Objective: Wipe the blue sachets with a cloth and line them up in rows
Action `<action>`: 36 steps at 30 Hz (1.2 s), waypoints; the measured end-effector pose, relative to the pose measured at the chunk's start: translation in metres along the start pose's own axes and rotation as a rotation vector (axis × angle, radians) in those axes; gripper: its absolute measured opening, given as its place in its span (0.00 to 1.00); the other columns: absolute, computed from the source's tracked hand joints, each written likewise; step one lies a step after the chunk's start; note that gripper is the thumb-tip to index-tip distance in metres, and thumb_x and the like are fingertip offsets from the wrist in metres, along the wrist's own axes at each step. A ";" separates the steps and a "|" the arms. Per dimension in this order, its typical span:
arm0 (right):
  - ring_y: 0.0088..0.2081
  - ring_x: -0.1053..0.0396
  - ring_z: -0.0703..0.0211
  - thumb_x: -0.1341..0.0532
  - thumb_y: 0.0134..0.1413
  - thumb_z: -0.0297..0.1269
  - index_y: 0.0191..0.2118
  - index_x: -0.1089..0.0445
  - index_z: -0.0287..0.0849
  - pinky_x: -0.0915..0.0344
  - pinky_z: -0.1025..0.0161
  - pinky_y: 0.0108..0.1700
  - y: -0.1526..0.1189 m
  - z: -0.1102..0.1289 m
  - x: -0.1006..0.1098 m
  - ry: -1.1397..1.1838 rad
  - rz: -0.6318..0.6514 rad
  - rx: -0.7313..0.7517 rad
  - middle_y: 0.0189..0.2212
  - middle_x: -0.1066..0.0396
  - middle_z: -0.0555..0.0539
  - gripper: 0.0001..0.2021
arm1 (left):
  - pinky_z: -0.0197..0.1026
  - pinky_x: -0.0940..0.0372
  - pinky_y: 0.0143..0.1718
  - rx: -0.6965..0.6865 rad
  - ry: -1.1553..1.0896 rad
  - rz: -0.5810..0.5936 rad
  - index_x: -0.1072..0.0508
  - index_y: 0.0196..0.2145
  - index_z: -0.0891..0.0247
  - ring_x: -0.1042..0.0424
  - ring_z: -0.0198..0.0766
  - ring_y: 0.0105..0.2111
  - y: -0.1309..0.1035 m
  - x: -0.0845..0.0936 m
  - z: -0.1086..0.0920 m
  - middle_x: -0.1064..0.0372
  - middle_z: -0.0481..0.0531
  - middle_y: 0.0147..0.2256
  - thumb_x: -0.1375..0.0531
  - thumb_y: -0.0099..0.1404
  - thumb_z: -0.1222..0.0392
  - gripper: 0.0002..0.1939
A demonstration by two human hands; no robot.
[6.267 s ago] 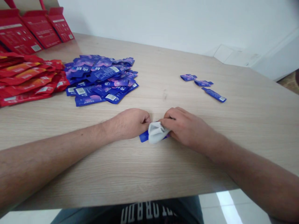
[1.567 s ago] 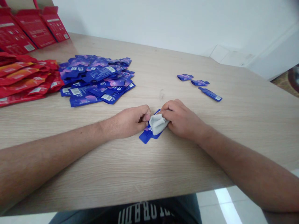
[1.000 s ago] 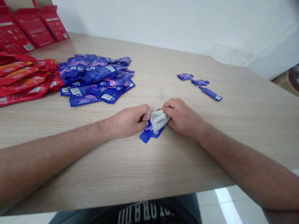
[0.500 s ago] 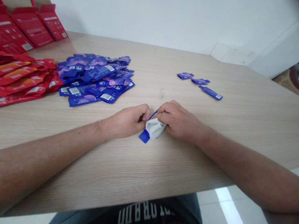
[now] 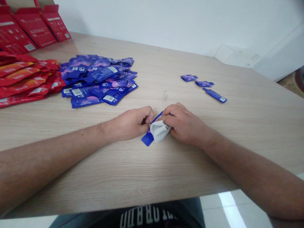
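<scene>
A blue sachet (image 5: 147, 139) lies on the table between my hands, partly covered by a bunched white cloth (image 5: 159, 131). My right hand (image 5: 184, 125) is closed on the cloth, its fingertips pressing it against the sachet. With fingers curled, my left hand (image 5: 135, 123) pinches the sachet's left edge; the exact grip is hidden behind the knuckles. Up and to the right lie three small blue-purple sachets, the nearest being a slim one (image 5: 215, 95). A heap of similar blue sachets (image 5: 99, 79) sits beyond my left hand.
Red and orange packets (image 5: 28, 79) are piled at the far left of the wooden table (image 5: 118, 177). Red printed boxes (image 5: 35, 27) stand behind them. A white wall (image 5: 154, 22) closes off the back, and the table's front edge runs near my lap.
The white cloth in my right hand has shifted slightly right across the sachet. My left hand keeps nearly the same place, and the piles lie as before.
</scene>
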State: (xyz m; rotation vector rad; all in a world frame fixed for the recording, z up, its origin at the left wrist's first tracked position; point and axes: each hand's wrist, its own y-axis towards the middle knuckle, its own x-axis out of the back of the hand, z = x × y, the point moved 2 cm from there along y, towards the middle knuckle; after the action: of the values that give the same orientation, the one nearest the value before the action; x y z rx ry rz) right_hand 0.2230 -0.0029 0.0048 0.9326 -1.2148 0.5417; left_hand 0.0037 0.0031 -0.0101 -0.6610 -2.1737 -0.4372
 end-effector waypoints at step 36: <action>0.47 0.37 0.50 0.41 0.57 0.24 0.43 0.25 0.42 0.38 0.52 0.51 -0.002 -0.002 0.001 0.018 -0.010 -0.021 0.44 0.31 0.41 0.12 | 0.36 0.44 0.29 0.017 0.005 0.004 0.34 0.36 0.58 0.34 0.33 0.28 -0.001 -0.001 0.002 0.33 0.42 0.28 0.43 0.61 0.64 0.05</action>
State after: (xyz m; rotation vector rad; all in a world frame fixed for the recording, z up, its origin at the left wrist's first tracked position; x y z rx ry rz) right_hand 0.2258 -0.0029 0.0048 0.9138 -1.1965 0.5275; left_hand 0.0022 0.0028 -0.0117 -0.6543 -2.1689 -0.4176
